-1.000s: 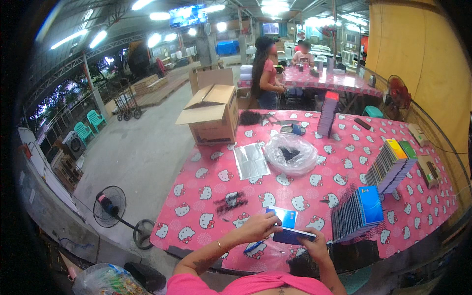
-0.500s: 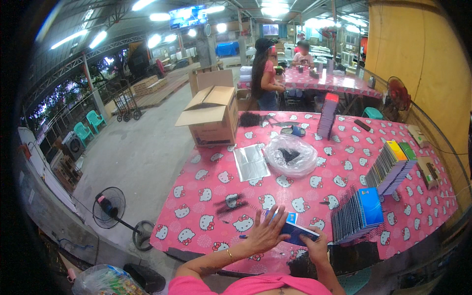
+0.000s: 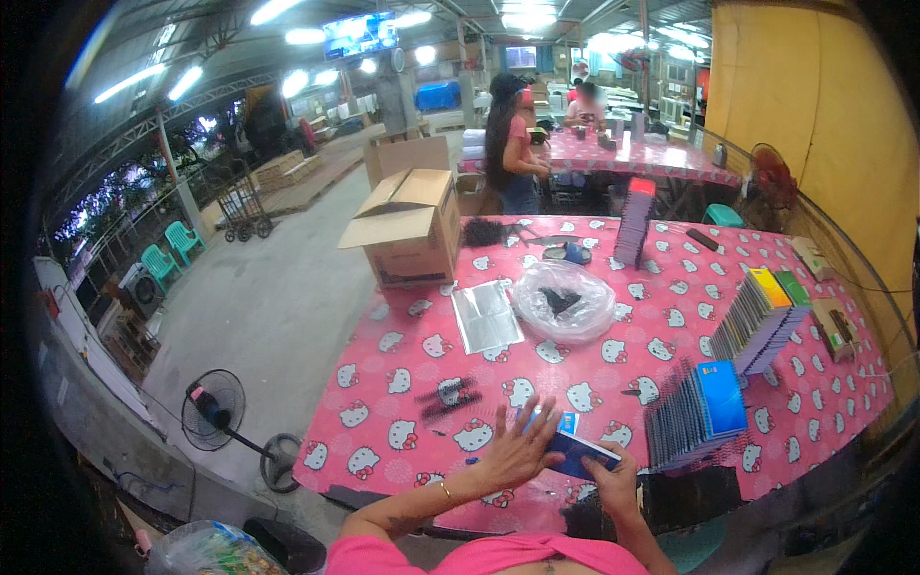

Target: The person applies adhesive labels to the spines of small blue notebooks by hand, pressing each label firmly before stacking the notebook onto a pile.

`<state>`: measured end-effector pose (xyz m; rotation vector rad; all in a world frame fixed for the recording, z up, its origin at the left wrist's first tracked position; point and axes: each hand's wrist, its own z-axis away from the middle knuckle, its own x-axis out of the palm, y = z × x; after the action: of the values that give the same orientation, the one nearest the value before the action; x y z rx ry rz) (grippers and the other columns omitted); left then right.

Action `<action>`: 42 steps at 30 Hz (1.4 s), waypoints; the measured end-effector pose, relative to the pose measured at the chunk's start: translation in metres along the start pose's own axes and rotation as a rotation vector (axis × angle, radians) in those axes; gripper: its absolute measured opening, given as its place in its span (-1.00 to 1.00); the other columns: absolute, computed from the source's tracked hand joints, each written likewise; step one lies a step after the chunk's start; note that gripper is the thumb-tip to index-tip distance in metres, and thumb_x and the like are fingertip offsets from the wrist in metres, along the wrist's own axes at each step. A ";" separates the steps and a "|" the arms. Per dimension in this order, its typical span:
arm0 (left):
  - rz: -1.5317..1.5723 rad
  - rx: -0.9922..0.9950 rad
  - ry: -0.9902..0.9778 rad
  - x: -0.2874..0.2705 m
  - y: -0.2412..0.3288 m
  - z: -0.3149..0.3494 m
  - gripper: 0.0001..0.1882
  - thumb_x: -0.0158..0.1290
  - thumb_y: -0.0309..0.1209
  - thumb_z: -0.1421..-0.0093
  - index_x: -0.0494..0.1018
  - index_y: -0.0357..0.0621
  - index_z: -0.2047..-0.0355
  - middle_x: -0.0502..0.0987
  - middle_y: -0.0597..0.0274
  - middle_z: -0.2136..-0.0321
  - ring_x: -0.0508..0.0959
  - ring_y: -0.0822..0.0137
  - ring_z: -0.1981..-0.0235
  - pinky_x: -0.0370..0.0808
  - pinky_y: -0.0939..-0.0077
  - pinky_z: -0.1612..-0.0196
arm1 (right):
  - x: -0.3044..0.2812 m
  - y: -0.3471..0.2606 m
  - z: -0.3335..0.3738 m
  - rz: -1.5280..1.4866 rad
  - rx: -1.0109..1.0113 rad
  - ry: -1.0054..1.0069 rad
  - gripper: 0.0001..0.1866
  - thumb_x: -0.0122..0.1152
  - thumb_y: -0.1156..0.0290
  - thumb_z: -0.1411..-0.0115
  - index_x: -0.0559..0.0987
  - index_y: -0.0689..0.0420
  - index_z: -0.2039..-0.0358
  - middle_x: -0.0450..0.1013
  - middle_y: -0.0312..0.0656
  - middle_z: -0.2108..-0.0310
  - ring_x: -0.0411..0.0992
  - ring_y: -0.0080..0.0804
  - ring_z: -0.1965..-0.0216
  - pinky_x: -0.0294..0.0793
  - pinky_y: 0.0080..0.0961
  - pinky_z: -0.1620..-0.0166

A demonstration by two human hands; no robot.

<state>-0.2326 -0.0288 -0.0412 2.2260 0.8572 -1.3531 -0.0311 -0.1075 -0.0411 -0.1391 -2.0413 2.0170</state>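
Blue card packet [image 3: 583, 453] sits at the near edge of a pink patterned table [image 3: 613, 374], pinched in the right hand [image 3: 611, 479]. The left hand [image 3: 517, 448], fingers spread open, rests flat against the packet's left end. A row of similar blue packets [image 3: 698, 414] stands just to the right.

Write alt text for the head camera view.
A person's right hand holds a small dark blue packet while the open left hand rests against it, above a pink patterned table bearing rows of blue packets.
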 end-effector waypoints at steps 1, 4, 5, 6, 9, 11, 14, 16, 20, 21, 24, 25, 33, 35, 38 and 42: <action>-0.036 0.016 -0.023 0.014 0.009 0.014 -0.22 -0.16 0.18 -0.34 0.14 -0.08 -0.39 0.02 0.04 -0.44 -0.09 0.07 -0.49 -0.53 -0.30 -0.38 | 0.000 0.000 0.001 -0.050 0.012 0.018 -0.76 0.35 0.59 -0.15 0.62 0.23 0.14 0.57 -0.33 0.33 0.49 -0.60 0.32 0.49 -0.60 0.20; -0.049 0.023 0.028 0.027 0.019 0.025 -0.12 -0.20 0.25 -0.32 0.02 -0.11 -0.44 -0.05 0.01 -0.46 -0.15 0.02 -0.50 -0.59 -0.27 -0.37 | 0.000 0.005 -0.002 -0.061 -0.001 0.025 -0.77 0.36 0.59 -0.14 0.61 0.24 0.16 0.56 -0.32 0.32 0.48 -0.59 0.31 0.49 -0.59 0.20; -0.038 -0.016 0.108 0.030 0.011 0.013 -0.11 -0.20 0.24 -0.32 0.01 -0.12 -0.44 -0.05 0.00 -0.47 -0.15 0.03 -0.50 -0.58 -0.27 -0.38 | -0.002 0.015 -0.003 0.035 -0.030 0.001 -0.76 0.36 0.59 -0.14 0.61 0.25 0.16 0.56 -0.31 0.31 0.49 -0.59 0.31 0.50 -0.59 0.20; -0.022 -0.059 0.177 0.024 0.005 -0.002 -0.10 -0.19 0.24 -0.32 0.00 -0.14 -0.44 -0.06 -0.01 -0.47 -0.15 0.03 -0.50 -0.58 -0.27 -0.38 | -0.003 0.022 -0.002 0.131 -0.047 -0.023 -0.76 0.36 0.59 -0.14 0.60 0.25 0.16 0.56 -0.30 0.31 0.49 -0.59 0.30 0.51 -0.58 0.20; -0.069 0.022 -0.051 0.013 0.010 0.007 -0.07 -0.14 0.23 -0.30 -0.02 -0.20 -0.44 -0.08 -0.11 -0.46 -0.19 -0.02 -0.50 -0.51 -0.31 -0.38 | 0.001 0.011 0.000 -0.045 0.014 0.017 -0.75 0.36 0.59 -0.14 0.60 0.24 0.14 0.55 -0.31 0.33 0.48 -0.58 0.30 0.52 -0.58 0.19; -0.050 0.109 -0.032 0.023 0.012 0.017 -0.06 -0.14 0.23 -0.29 -0.02 -0.22 -0.43 -0.09 -0.15 -0.45 -0.18 -0.06 -0.50 -0.47 -0.33 -0.38 | -0.001 -0.004 -0.004 -0.155 0.013 0.035 -0.75 0.35 0.60 -0.14 0.60 0.24 0.14 0.54 -0.30 0.33 0.48 -0.57 0.30 0.52 -0.58 0.19; -0.010 0.174 0.159 0.028 0.009 0.010 -0.04 -0.11 0.24 -0.27 0.00 -0.26 -0.42 -0.05 -0.17 -0.44 -0.11 -0.09 -0.48 -0.37 -0.35 -0.38 | -0.003 0.005 -0.007 -0.009 -0.062 -0.054 -0.73 0.35 0.60 -0.14 0.59 0.27 0.12 0.55 -0.30 0.32 0.48 -0.57 0.30 0.51 -0.59 0.19; -0.205 0.071 0.103 0.010 0.005 -0.019 0.02 -0.06 0.24 -0.24 -0.02 -0.31 -0.42 -0.03 -0.17 -0.44 -0.08 -0.11 -0.47 -0.35 -0.36 -0.38 | 0.001 0.011 -0.006 0.006 -0.058 -0.064 -0.72 0.34 0.61 -0.14 0.59 0.26 0.11 0.54 -0.30 0.31 0.47 -0.58 0.30 0.47 -0.61 0.19; -0.079 0.214 -0.042 0.020 0.021 0.013 0.05 -0.01 0.23 -0.20 -0.03 -0.35 -0.41 -0.01 -0.17 -0.43 -0.08 -0.11 -0.48 -0.36 -0.33 -0.39 | 0.002 -0.017 -0.010 -0.141 -0.053 -0.010 -0.73 0.33 0.62 -0.15 0.59 0.24 0.11 0.54 -0.31 0.32 0.46 -0.59 0.32 0.46 -0.63 0.21; -0.045 0.251 0.003 0.018 0.029 0.019 0.05 -0.01 0.23 -0.19 -0.03 -0.34 -0.41 0.00 -0.17 -0.42 -0.08 -0.11 -0.47 -0.34 -0.33 -0.39 | 0.001 -0.012 -0.006 -0.137 -0.073 -0.024 -0.74 0.32 0.62 -0.16 0.59 0.24 0.11 0.54 -0.31 0.32 0.47 -0.59 0.32 0.47 -0.63 0.21; -0.166 0.138 0.006 0.010 0.010 -0.018 0.02 -0.02 0.24 -0.20 0.03 -0.33 -0.40 0.05 -0.15 -0.41 -0.07 -0.10 -0.47 -0.32 -0.31 -0.40 | 0.001 -0.003 -0.007 -0.073 -0.050 -0.091 -0.75 0.28 0.64 -0.18 0.58 0.25 0.10 0.56 -0.27 0.28 0.51 -0.58 0.26 0.54 -0.59 0.16; -0.136 0.107 0.035 -0.005 0.009 -0.035 0.02 -0.03 0.25 -0.21 0.05 -0.33 -0.39 0.05 -0.15 -0.41 -0.08 -0.09 -0.47 -0.33 -0.31 -0.40 | 0.003 0.002 -0.008 -0.103 -0.053 -0.084 -0.74 0.27 0.64 -0.18 0.58 0.26 0.09 0.57 -0.25 0.27 0.52 -0.57 0.24 0.55 -0.57 0.14; -0.057 0.103 0.095 -0.008 0.025 -0.040 -0.05 -0.20 0.26 -0.31 0.01 -0.30 -0.41 -0.01 -0.10 -0.44 -0.17 -0.04 -0.50 -0.46 -0.20 -0.42 | 0.001 0.012 -0.011 -0.095 -0.119 -0.125 -0.71 0.25 0.64 -0.21 0.57 0.30 0.03 0.60 -0.19 0.19 0.56 -0.49 0.21 0.60 -0.53 0.10; -0.049 0.139 0.083 -0.008 0.022 -0.035 -0.02 -0.21 0.27 -0.31 -0.02 -0.36 -0.41 -0.04 -0.14 -0.45 -0.17 -0.08 -0.50 -0.49 -0.18 -0.42 | 0.004 0.006 -0.006 -0.248 0.032 -0.181 -0.68 0.26 0.64 -0.20 0.58 0.29 0.01 0.61 -0.20 0.20 0.56 -0.52 0.20 0.59 -0.53 0.09; 0.221 0.226 0.028 0.016 0.041 0.013 -0.08 -0.27 0.23 -0.36 -0.02 -0.35 -0.41 -0.04 -0.15 -0.44 -0.12 -0.10 -0.49 -0.45 -0.23 -0.41 | -0.003 0.000 -0.008 -0.164 -0.006 -0.129 -0.69 0.26 0.64 -0.20 0.59 0.28 0.02 0.60 -0.20 0.21 0.55 -0.54 0.20 0.59 -0.54 0.11; 0.101 0.030 -0.001 -0.022 0.025 -0.048 -0.12 -0.24 0.18 -0.37 0.01 -0.29 -0.42 -0.02 -0.07 -0.45 -0.13 0.00 -0.50 -0.45 -0.27 -0.39 | 0.003 0.022 -0.009 -0.025 -0.112 -0.216 -0.74 0.25 0.63 -0.21 0.59 0.28 0.06 0.60 -0.22 0.21 0.54 -0.52 0.17 0.60 -0.50 0.07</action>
<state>-0.1924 -0.0246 0.0010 2.2589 0.7185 -1.3289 -0.0343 -0.0977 -0.0624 0.0859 -2.2741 1.9787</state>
